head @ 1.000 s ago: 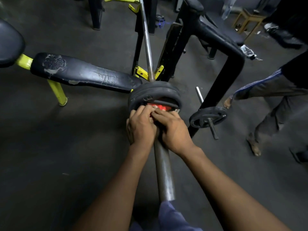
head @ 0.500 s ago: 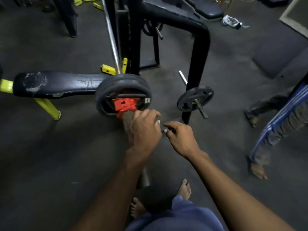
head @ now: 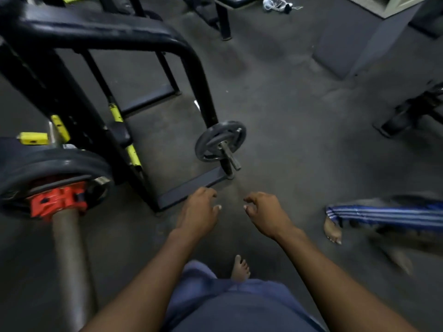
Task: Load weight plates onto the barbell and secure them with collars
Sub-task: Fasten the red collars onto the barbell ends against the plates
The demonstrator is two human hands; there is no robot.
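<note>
Left hand: your left hand (head: 197, 213) hangs in the air over the floor, fingers loosely curled and holding nothing.
Right hand: your right hand (head: 266, 212) sits just beside it, thumb and fingers slack and relaxed, gripping nothing.
Barbell: the barbell (head: 68, 250) runs along the left edge, well apart from both hands.
Plates: the black weight plates (head: 51, 164) sit on the barbell's sleeve at the left.
Collar: the red collar (head: 57, 200) is on the sleeve, touching the outer plate.
Rack: the black rack (head: 100, 37) stands behind, with 1 small plate (head: 220, 141) on a storage peg near its base.
Bystander: a striped trouser leg (head: 383, 215) and bare foot show at the right.
</note>
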